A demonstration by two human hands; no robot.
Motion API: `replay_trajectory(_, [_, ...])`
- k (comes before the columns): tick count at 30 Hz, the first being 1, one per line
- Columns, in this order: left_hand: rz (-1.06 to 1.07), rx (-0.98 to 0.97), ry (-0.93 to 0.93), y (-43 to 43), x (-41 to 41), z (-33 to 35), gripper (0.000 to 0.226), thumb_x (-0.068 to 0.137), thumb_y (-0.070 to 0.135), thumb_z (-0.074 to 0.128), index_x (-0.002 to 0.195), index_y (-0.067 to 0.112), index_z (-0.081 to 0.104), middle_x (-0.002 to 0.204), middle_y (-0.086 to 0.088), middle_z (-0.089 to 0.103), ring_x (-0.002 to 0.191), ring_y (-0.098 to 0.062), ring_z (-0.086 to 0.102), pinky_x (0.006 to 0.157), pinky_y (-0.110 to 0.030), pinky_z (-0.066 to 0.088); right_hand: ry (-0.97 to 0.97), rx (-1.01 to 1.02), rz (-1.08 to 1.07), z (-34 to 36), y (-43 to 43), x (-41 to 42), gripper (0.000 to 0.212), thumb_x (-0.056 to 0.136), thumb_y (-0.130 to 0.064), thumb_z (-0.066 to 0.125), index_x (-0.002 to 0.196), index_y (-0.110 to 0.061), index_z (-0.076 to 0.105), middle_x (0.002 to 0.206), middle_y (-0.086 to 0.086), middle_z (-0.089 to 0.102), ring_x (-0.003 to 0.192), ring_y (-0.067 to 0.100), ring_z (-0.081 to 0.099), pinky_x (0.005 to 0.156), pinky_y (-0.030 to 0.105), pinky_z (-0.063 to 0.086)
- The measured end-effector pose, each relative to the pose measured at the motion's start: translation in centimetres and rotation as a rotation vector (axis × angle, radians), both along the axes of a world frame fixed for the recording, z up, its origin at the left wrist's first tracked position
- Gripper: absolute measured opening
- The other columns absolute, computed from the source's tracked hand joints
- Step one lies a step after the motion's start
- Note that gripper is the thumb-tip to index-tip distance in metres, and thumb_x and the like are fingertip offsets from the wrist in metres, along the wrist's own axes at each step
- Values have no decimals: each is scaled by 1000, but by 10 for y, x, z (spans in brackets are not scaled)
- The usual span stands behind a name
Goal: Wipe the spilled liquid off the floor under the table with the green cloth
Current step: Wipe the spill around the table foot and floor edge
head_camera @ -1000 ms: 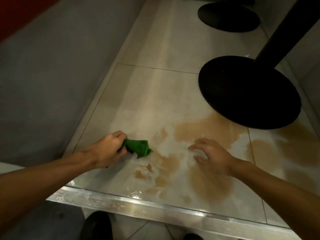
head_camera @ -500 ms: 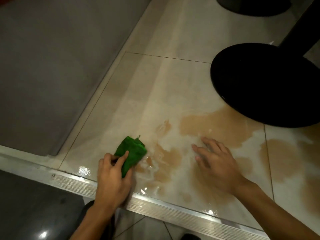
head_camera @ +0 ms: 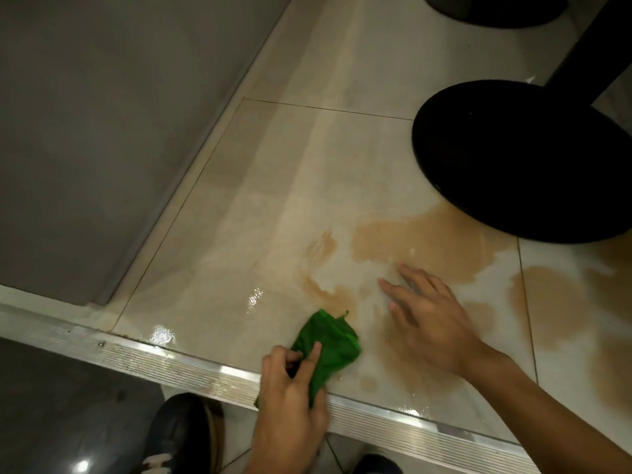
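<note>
Checker: grip on the cloth, quick?

Me: My left hand [head_camera: 290,388] bunches the near end of the crumpled green microfibre cloth [head_camera: 330,340]. The fingers curl into it and the index finger lies along the top, pressing down. The cloth sits on the glossy beige floor tile [head_camera: 273,200], just inside the ribbed aluminium threshold strip [head_camera: 164,354]. Its far edge touches the near lobe of the brown spilled liquid [head_camera: 427,241].

Checker: other hand?

Me: My right hand [head_camera: 431,319] lies flat on the wet tile with fingers straight and spread, holding nothing, bracing me. It's on the spill, just right of the cloth and apart from it.

Checker: how to wipe well?

Me: My judgement is that most of the puddle is not yet wiped. It runs right, up to the round black table base [head_camera: 513,159]; I can't tell if it goes under. I'd open the wad so more fabric meets the floor and press with the palm. Strokes should pull from the puddle's edge inward so brown doesn't smear onto the clean tile at left. Refold when it's soaked. The bracing hand on a wet patch is a slip risk.

Checker: pose?

Me: Left forearm comes up from below, over the strip, wrist bent. Right arm reaches in from lower right.
</note>
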State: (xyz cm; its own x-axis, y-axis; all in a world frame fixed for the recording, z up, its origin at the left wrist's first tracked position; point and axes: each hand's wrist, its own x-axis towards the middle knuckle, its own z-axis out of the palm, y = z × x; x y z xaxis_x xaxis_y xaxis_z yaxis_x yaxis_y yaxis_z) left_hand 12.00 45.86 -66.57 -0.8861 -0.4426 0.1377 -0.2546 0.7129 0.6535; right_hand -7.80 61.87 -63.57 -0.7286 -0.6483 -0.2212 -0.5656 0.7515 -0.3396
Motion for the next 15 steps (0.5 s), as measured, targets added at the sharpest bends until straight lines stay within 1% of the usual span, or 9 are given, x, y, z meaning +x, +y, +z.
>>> replay_trajectory(1, [32,-12,4,-11,1,-2,57,70,15,66,126,17,60,100,1,37,90,-18,44,81,-29,44,-2,-8,9,0,2,-1,50,95,-47,24,144,-41,36,158,-5,19,145,18,12,116,33,15])
replay_trajectory(3, [128,-40,-15,-32,1,-2,58,66,2,73,123,8,63,99,3,33,90,-15,40,83,-24,43,-5,-34,11,0,7,-2,44,100,-42,32,143,-40,38,159,-4,18,145,16,10,116,31,15])
replay_trajectory(5, [201,-40,-45,-44,0,1,62,63,-7,78,122,4,63,96,7,28,90,-14,36,81,-23,44,-9,-62,3,1,11,-2,42,100,-36,38,142,-40,40,158,-3,19,145,14,11,115,29,18])
replay_trajectory(8, [205,-20,-78,-35,-3,3,59,71,2,77,126,6,60,95,6,27,89,-11,33,74,-17,40,-4,-63,2,2,13,-1,41,101,-34,38,142,-41,40,157,-3,19,145,13,10,115,30,22])
replay_trajectory(9, [178,-20,-73,-26,-4,4,56,73,6,74,128,7,59,95,6,28,88,-12,34,73,-19,43,-12,-60,-6,2,13,-1,41,101,-34,37,141,-41,40,157,-4,19,145,13,10,115,31,23])
replay_trajectory(11, [103,1,-47,-6,-6,5,56,73,16,67,128,7,59,95,6,30,87,-14,38,72,-26,47,-27,-50,-20,3,11,-2,42,101,-34,37,141,-43,39,158,-4,18,145,13,10,115,33,25])
replay_trajectory(13, [34,23,-26,13,-8,6,55,75,19,61,129,9,58,95,3,34,86,-17,42,72,-29,48,-34,-49,-22,5,10,-2,42,101,-33,38,141,-42,40,158,-4,18,144,13,10,115,32,23])
replay_trajectory(15, [-5,38,-35,25,-10,6,55,76,17,59,130,11,57,93,3,35,84,-18,44,67,-32,52,-35,-59,-18,6,11,-2,42,100,-32,39,142,-41,40,158,-4,18,144,12,11,115,30,21])
